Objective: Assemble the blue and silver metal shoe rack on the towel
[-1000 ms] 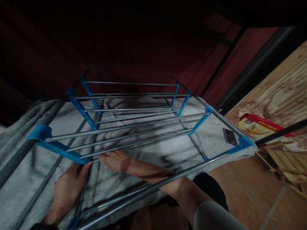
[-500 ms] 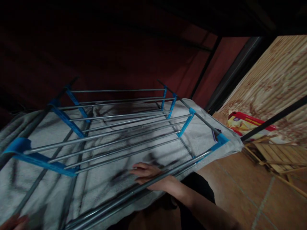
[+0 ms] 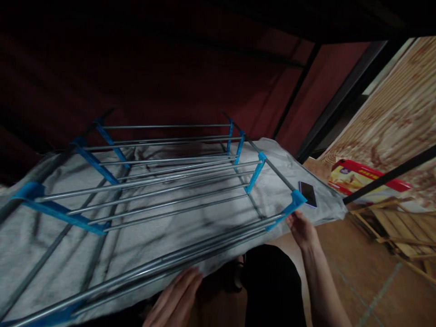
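Rack (image 3: 180, 175) across mid-frame: right hand (image 3: 302, 229), lower right, touches its blue bracket (image 3: 297, 198), perhaps steadying that corner (grip clenched or not, I cannot tell); left hand (image 3: 177, 297), bottom centre, is released beside the bars (image 3: 158, 262); a blanket (image 3: 150, 240) seemingly cushions it.

Blue-bracketed metal rack (image 3: 160, 193) on cloth (image 3: 289, 163)

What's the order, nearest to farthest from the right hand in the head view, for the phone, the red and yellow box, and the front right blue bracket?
From the right hand:
1. Front right blue bracket: right at the fingertips.
2. Phone: just beyond the bracket, on the pale cloth.
3. Red and yellow box: farther right, past the cloth's edge.
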Available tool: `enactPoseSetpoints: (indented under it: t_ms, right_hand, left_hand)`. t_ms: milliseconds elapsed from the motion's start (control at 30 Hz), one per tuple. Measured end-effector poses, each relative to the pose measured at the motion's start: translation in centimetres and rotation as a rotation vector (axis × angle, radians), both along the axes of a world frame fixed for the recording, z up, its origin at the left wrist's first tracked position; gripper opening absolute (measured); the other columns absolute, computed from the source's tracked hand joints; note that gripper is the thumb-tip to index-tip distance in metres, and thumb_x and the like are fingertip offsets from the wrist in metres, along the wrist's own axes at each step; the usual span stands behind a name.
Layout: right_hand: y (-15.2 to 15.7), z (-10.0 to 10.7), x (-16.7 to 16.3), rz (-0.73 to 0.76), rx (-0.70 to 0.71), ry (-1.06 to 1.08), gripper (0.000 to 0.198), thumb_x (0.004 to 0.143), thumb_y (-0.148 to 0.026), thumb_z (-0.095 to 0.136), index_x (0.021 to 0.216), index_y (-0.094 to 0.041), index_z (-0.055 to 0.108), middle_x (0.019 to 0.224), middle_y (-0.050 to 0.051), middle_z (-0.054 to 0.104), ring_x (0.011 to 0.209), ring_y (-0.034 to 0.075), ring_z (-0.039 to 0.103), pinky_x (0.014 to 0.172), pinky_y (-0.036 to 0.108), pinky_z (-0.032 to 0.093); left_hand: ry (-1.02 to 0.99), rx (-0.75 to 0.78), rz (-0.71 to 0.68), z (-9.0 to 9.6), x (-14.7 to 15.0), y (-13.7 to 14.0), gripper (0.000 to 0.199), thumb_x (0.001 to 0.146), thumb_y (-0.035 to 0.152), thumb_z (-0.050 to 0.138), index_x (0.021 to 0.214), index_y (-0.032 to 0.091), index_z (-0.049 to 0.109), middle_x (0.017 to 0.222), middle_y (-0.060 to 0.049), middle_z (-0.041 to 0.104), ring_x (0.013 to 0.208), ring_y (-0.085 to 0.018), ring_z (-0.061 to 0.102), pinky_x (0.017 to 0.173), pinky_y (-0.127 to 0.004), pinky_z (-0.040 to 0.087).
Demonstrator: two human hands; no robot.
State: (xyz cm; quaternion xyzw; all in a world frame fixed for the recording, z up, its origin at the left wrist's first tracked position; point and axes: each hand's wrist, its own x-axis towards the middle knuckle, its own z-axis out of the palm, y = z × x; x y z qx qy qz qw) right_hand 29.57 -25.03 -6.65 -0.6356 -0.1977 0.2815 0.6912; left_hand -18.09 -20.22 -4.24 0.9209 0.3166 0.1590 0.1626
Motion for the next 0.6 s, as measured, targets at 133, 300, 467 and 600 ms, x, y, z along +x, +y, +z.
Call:
enactPoseSetpoints:
  t_ms: [133,300,467,600]
  right_hand:
    - [7.5,-0.3,1.1,0.209,-0.012,0.033,0.029,0.068,-0.047,0.065,0.088,-0.026,0.065,0.093,0.009,0.071,0.085,0.024,0.069,0.088,0.047,0.056]
    - [13.1,-0.4,0.5,0.454,-0.03,-0.029,0.033,0.068,-0.044,0.071,0.093,-0.023,0.068,0.105,0.012,0.07,0.097,0.026,0.066,0.091,0.043,0.053]
    - [15.2,-1.2,-0.4,0.706,-0.054,-0.373,0.03,0.081,-0.044,0.056,0.097,-0.02,0.065,0.097,0.006,0.068,0.093,0.021,0.062,0.091,0.038,0.049]
    - [15.9,-2.1,-0.5,0.696,-0.085,-0.487,0.031,0.082,-0.043,0.055,0.103,-0.021,0.062,0.093,0.002,0.066,0.086,0.017,0.059,0.083,0.032,0.049]
  left_hand:
    - [0.052,0.001,-0.064,0.6,9.3,3.7,0.063,0.094,0.018,0.033,0.153,0.034,0.023,0.154,0.001,0.038,0.141,-0.017,0.038,0.11,-0.036,0.045]
    - [0.113,-0.028,-0.156,0.4,17.7,8.6,0.053,0.097,0.021,0.028,0.149,0.022,0.036,0.155,-0.005,0.038,0.146,-0.019,0.027,0.12,-0.037,0.029]
    - [0.258,-0.142,-0.118,-2.6,24.6,12.2,0.055,0.089,0.014,0.037,0.144,0.01,0.042,0.151,-0.018,0.04,0.142,-0.026,0.035,0.117,-0.037,0.032]
    - [0.263,-0.062,-0.074,-4.1,28.5,13.7,0.055,0.088,0.007,0.034,0.143,0.007,0.04,0.149,-0.018,0.043,0.14,-0.027,0.037,0.116,-0.041,0.03]
